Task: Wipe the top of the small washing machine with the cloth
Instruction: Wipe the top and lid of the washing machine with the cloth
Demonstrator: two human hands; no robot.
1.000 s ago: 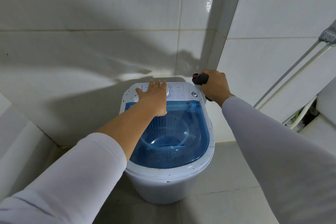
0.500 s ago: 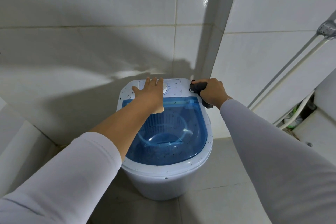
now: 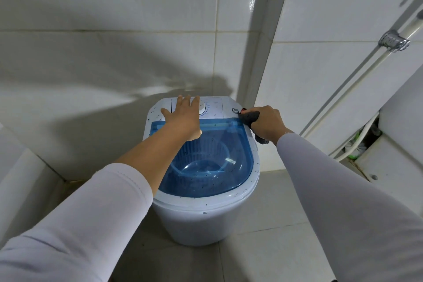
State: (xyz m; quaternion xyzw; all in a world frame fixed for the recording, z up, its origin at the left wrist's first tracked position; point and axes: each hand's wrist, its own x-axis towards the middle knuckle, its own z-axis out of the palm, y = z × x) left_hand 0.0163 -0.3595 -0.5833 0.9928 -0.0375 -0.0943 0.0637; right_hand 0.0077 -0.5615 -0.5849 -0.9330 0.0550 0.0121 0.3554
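A small white washing machine (image 3: 206,220) with a see-through blue lid (image 3: 212,167) stands on the floor against the tiled wall. Dark specks dot its lid and rim. My left hand (image 3: 183,119) lies flat, fingers spread, on the white control panel and partly covers the dial (image 3: 202,110). My right hand (image 3: 266,125) grips a dark grey cloth (image 3: 249,118) and presses it on the back right rim of the top, beside a small round button (image 3: 235,110).
Tiled walls meet in a corner just behind the machine. A white pipe with a chrome clamp (image 3: 392,41) runs down the right wall. A white fixture (image 3: 389,162) and hoses sit at the right. A low white ledge (image 3: 20,171) lies at the left.
My right hand has drawn the cloth from the machine's back right corner forward along the right rim. My left hand has stayed on the control panel.
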